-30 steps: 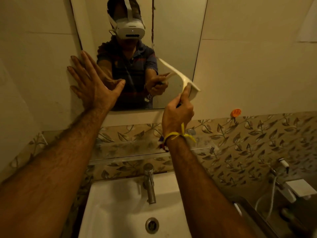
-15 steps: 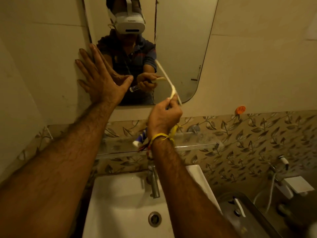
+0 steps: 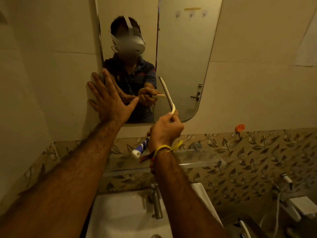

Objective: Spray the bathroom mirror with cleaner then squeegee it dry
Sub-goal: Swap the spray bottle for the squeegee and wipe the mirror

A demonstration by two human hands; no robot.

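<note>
From my feed: mirror (image 3: 180, 62) is smooth glossy glass, wall tiles (image 3: 257, 40) above look smooth with a soft sheen, and the leaf-patterned tile band (image 3: 248, 157) below is glossier. Squeegee (image 3: 169, 95) reads as pale matt plastic, the shelf (image 3: 197, 159) as clear glass with a metal front rail, tap (image 3: 157, 201) as dull brushed metal, sink (image 3: 123, 215) as white glossy ceramic. I see a yellow thread band (image 3: 164, 148), cloth-like, on the right wrist.

Dim, warm yellow light throughout, corners sinking into shadow (wide-angle bending at edges), with soft overall motion blur.
</note>
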